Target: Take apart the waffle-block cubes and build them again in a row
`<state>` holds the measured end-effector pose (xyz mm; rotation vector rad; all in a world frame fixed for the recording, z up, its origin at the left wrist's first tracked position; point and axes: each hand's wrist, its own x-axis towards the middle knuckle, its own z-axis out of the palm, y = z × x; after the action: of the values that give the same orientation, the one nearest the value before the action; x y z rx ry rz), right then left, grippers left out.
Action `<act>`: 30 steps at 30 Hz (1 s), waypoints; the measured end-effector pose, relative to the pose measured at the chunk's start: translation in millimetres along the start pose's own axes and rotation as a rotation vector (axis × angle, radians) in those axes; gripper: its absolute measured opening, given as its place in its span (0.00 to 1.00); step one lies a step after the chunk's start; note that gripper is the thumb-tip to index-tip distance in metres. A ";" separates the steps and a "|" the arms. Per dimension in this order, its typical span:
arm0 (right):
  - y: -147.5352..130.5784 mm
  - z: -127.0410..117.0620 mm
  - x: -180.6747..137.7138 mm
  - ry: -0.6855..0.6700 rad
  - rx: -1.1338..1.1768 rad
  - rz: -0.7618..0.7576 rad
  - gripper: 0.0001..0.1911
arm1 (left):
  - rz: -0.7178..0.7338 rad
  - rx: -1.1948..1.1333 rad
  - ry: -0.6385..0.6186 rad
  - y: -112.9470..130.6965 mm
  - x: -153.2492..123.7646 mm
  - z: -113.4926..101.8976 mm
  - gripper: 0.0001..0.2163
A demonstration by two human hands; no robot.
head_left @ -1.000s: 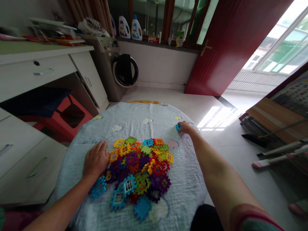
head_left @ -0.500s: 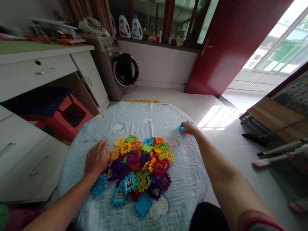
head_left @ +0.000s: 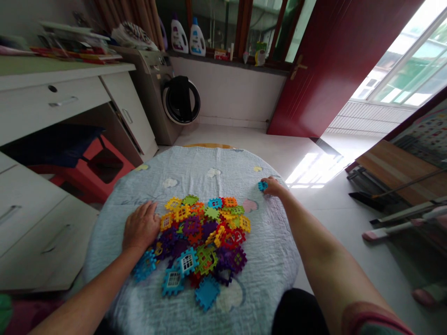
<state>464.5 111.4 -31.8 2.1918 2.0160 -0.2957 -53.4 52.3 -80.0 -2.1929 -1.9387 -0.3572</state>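
A heap of colourful plastic building blocks (head_left: 206,232) with toothed edges, some with window grids, lies on the cloth-covered table (head_left: 118,293). My left hand (head_left: 141,225) rests flat at the heap's left side, its fingers extended, close to a yellow window block (head_left: 166,222). Below its wrist lies a blue block (head_left: 145,266). Out at the table's far right, my right hand (head_left: 273,186) pinches a small blue building block (head_left: 262,186) at the cloth. Its fingers partly cover that block. More blue blocks, including a solid one (head_left: 207,293), lie at the near side of the heap.
A red stool (head_left: 108,160) stands left of the table beside a white desk (head_left: 28,111). Behind are a washing machine (head_left: 150,79) with its door open and detergent bottles (head_left: 197,39) on the sill. A red door (head_left: 324,60) and a wooden-topped piece of furniture (head_left: 394,172) are on the right.
The view has shifted very slightly. Both hands stay in nearly the same places, and the blue block remains in my right hand's grip.
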 end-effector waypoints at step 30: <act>-98.9 -3.1 -161.2 -0.060 0.549 -0.266 0.24 | -0.101 -0.140 -0.024 9.1 -2.4 -11.4 0.22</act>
<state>353.5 -35.1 12.9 2.1300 2.4093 -1.0442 -45.3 45.4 -69.8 -2.1966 -2.1020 -0.4998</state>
